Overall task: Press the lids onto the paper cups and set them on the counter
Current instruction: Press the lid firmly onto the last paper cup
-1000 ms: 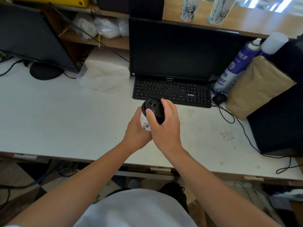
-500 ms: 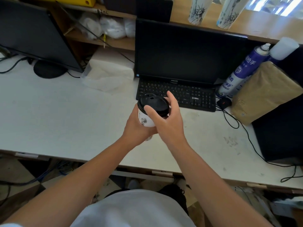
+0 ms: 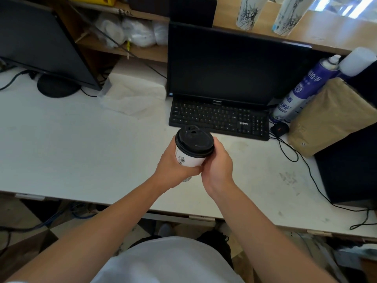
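Observation:
A white paper cup point(image 3: 188, 159) with a small dark print carries a black plastic lid point(image 3: 193, 140) seated on its rim. It is held upright above the white desk point(image 3: 71, 144), in front of the keyboard. My left hand point(image 3: 173, 170) wraps the cup's left side and base. My right hand point(image 3: 218, 166) grips the cup's right side, fingers just under the lid's edge. Two tall stacks of printed paper cups point(image 3: 247, 12) stand on the wooden counter point(image 3: 326, 31) at the back.
A black monitor point(image 3: 234, 64) and keyboard point(image 3: 218, 117) sit straight ahead; a second monitor point(image 3: 40, 41) stands at the left. A white tissue pack point(image 3: 134, 92) lies between them. At the right are a blue spray can point(image 3: 302, 88), a brown paper bag point(image 3: 334, 117), a mouse point(image 3: 280, 128) and cables.
My right hand has come off the top of the lid and dropped to the cup's right side. The lid now shows fully on the cup.

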{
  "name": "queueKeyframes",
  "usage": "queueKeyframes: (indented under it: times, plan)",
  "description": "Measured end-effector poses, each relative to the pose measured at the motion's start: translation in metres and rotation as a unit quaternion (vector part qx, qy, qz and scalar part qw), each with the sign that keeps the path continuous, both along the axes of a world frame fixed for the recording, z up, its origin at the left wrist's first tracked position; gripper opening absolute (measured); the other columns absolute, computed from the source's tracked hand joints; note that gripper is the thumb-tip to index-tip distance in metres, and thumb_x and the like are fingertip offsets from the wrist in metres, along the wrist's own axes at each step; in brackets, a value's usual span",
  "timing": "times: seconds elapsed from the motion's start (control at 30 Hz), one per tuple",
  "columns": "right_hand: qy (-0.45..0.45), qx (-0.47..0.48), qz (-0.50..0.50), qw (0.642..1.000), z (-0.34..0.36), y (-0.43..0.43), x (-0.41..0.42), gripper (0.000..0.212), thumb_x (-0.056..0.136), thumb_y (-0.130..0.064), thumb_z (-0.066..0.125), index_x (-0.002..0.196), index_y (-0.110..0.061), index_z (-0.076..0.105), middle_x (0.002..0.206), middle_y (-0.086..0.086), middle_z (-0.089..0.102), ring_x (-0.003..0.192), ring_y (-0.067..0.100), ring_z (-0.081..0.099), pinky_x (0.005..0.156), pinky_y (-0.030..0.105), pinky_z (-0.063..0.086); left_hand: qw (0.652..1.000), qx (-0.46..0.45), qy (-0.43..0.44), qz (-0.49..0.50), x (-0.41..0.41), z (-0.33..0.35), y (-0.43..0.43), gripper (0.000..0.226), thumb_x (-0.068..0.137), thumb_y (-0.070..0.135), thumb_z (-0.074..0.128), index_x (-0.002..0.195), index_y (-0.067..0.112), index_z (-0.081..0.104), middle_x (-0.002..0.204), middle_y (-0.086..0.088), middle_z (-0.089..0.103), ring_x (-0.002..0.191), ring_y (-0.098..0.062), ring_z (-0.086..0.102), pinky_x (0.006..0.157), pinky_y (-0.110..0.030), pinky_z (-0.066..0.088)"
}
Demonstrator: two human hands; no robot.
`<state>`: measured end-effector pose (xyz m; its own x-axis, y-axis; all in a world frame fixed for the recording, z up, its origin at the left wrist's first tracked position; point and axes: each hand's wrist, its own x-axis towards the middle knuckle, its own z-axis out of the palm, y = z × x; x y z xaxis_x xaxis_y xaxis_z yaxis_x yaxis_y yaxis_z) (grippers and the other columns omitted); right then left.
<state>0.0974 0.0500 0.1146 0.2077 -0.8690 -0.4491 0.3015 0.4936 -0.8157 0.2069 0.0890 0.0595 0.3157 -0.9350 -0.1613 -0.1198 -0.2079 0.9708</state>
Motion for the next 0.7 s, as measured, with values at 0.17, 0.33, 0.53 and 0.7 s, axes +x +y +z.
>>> queueKeyframes:
  times: [0.17,0.33,0.53,0.7]
  plan:
    - [0.003,0.017,0.009,1.0,-0.007,-0.01,-0.004,0.038,0.106,-0.037,0.043,0.101,-0.021,0.077,0.102,-0.003,0.079,0.108,0.017,0.07,0.095,0.036,0.054,1.0,0.019,0.02,-0.015,-0.002,0.006,-0.008,0.09,0.054,0.021,0.094,0.133,0.032,0.052,0.119,0.009,0.07,0.11,-0.012,0.069,0.093,-0.046,0.06]
    - [0.018,-0.016,0.153,0.988,-0.012,-0.021,-0.019,0.046,0.102,-0.046,0.048,0.133,-0.016,0.062,0.125,0.006,0.073,0.116,0.021,0.069,0.094,0.038,0.057,0.99,0.05,0.126,-0.049,0.001,0.009,-0.019,0.092,0.057,0.017,0.096,0.135,0.022,0.048,0.121,-0.008,0.07,0.109,-0.026,0.072,0.09,-0.054,0.06]
    - [0.098,-0.062,0.178,0.977,-0.028,-0.024,-0.032,0.065,0.072,-0.014,0.083,0.132,-0.017,0.057,0.123,0.006,0.072,0.114,0.025,0.069,0.095,0.046,0.058,0.98,0.068,0.158,-0.102,-0.003,0.004,-0.018,0.096,0.058,-0.002,0.089,0.134,0.025,0.037,0.123,-0.007,0.064,0.113,-0.026,0.069,0.088,-0.048,0.062]
    - [0.146,-0.079,0.142,0.976,-0.029,-0.031,-0.047,0.057,0.077,-0.006,0.084,0.127,-0.02,0.06,0.118,0.001,0.074,0.109,0.018,0.07,0.082,0.032,0.06,0.978,0.144,-0.009,-0.15,0.007,-0.028,-0.007,0.111,0.062,0.035,0.097,0.148,0.039,0.028,0.145,0.002,0.045,0.129,-0.02,0.05,0.097,-0.033,0.052]
